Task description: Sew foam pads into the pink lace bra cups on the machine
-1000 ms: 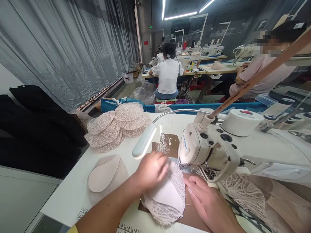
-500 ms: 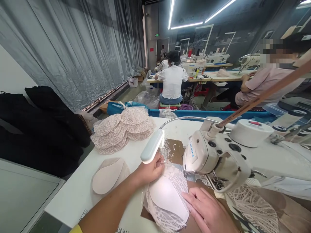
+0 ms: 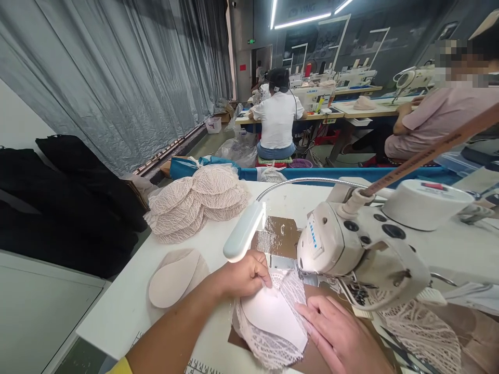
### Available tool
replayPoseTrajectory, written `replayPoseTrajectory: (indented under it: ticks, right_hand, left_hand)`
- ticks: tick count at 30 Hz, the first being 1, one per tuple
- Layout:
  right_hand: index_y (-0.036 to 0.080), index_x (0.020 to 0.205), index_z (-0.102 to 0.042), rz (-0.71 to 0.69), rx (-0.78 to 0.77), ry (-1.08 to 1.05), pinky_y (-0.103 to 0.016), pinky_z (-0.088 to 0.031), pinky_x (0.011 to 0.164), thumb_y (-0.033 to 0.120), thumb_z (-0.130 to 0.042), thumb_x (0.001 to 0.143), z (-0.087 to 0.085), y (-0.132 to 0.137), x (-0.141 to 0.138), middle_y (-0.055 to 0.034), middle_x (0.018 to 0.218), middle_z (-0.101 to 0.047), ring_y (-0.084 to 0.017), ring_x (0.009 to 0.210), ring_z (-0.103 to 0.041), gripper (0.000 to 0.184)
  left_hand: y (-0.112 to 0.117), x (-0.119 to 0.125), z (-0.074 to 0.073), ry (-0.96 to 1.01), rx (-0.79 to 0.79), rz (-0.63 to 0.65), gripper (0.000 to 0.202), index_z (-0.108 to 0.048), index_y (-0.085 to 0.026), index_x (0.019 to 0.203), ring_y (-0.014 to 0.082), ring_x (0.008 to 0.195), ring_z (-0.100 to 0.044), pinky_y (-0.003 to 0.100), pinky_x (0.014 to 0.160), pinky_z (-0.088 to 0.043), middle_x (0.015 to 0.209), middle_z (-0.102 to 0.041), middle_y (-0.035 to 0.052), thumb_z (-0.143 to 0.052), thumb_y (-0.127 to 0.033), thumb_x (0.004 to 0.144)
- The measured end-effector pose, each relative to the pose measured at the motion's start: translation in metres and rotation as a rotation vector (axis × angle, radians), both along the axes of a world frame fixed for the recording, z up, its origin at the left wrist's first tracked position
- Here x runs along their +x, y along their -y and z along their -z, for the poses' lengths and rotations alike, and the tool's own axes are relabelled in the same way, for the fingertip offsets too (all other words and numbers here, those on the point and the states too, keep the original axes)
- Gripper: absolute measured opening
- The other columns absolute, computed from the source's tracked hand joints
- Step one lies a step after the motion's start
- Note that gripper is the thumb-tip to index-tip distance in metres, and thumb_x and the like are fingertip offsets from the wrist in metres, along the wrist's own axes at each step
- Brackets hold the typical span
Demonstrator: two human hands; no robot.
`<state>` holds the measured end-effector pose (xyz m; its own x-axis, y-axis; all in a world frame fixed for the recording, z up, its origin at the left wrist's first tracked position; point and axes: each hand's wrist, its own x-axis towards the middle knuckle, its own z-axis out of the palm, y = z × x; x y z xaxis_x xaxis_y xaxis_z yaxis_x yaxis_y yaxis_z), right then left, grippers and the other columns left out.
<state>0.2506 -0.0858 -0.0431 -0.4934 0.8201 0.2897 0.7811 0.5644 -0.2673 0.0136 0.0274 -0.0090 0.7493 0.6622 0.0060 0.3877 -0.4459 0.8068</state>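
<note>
A pale pink lace bra cup (image 3: pixel 272 317) with a smooth pad lies on the bed of the sewing machine (image 3: pixel 331 244), left of its needle area. My left hand (image 3: pixel 249 274) pinches the cup's far edge between thumb and fingers, where the lace is gathered. Resting on the cup's right edge, my right hand (image 3: pixel 337 324) has its fingers stretched out flat. A bright lamp (image 3: pixel 244 234) on a bendable metal neck hangs just above my left hand. The needle itself is too small to make out.
Stacked lace cups (image 3: pixel 197 202) stand at the table's far left, with a single padded cup (image 3: pixel 175 280) nearer me. Scissors (image 3: pixel 401 348) and more lace (image 3: pixel 423 324) lie at right. A thread cone (image 3: pixel 424 204) tops the machine. Two people sit at machines beyond.
My left hand has moved slightly down and right onto the cup's far edge, and the lace there now looks bent toward me. My right hand stays at the right edge. The view has shifted a little.
</note>
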Motion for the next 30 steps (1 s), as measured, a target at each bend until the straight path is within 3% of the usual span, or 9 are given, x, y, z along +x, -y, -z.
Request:
replayPoseTrajectory:
  ticks: [17,19,22,24,26,30]
  right_hand:
    - [0.025,0.113,-0.060,0.013,0.001,-0.023,-0.022,-0.042,0.048,0.015,-0.041,0.089,-0.002,0.000,0.000,-0.0027,0.085,-0.063,-0.011,0.053,-0.055,0.031]
    - [0.025,0.111,-0.061,0.019,0.009,-0.035,-0.022,-0.041,0.048,0.015,-0.041,0.090,-0.005,0.000,-0.001,-0.0023,0.083,-0.063,-0.011,0.052,-0.054,0.031]
    - [0.024,0.107,-0.062,0.015,0.030,-0.039,-0.023,-0.041,0.050,0.016,-0.040,0.090,-0.009,0.000,-0.002,-0.0020,0.080,-0.062,-0.012,0.053,-0.054,0.029]
    - [0.024,0.106,-0.063,0.010,0.036,-0.032,-0.023,-0.041,0.052,0.016,-0.040,0.091,-0.011,0.001,-0.003,-0.0016,0.078,-0.061,-0.012,0.054,-0.053,0.028]
    - [0.024,0.105,-0.063,0.015,0.035,-0.032,-0.024,-0.041,0.053,0.017,-0.040,0.092,-0.013,0.002,-0.004,-0.0013,0.077,-0.061,-0.012,0.055,-0.053,0.027]
    - [0.024,0.100,-0.065,0.023,0.024,-0.035,-0.025,-0.042,0.056,0.019,-0.041,0.094,-0.014,0.005,-0.006,-0.0014,0.075,-0.060,-0.013,0.057,-0.054,0.025]
  left_hand:
    - [0.000,0.000,-0.002,-0.048,0.016,0.021,0.032,-0.074,-0.019,0.078,0.0129,0.079,-0.058,0.022,0.071,-0.047,0.080,-0.060,0.0007,-0.050,-0.001,0.070]
    - [-0.001,-0.002,-0.004,-0.045,0.031,-0.057,0.029,-0.073,-0.019,0.082,0.0132,0.079,-0.059,0.023,0.072,-0.047,0.085,-0.061,0.0011,-0.050,-0.004,0.072]
    - [0.000,-0.004,-0.010,-0.039,0.127,-0.326,0.030,-0.067,-0.019,0.102,0.0161,0.084,-0.059,0.025,0.069,-0.047,0.097,-0.062,0.0039,-0.049,-0.011,0.079]
    - [0.003,-0.002,-0.015,-0.016,0.228,-0.421,0.030,-0.062,-0.020,0.111,0.0180,0.089,-0.058,0.026,0.066,-0.047,0.102,-0.062,0.0058,-0.047,-0.016,0.084]
    - [0.011,0.003,-0.018,0.003,0.341,-0.326,0.025,-0.063,-0.019,0.107,0.0179,0.089,-0.057,0.027,0.070,-0.047,0.098,-0.062,0.0062,-0.046,-0.019,0.088]
    - [0.028,0.022,-0.010,-0.123,0.528,0.055,0.022,-0.065,-0.016,0.094,0.0175,0.077,-0.056,0.029,0.070,-0.044,0.082,-0.061,0.0061,-0.044,-0.017,0.088]
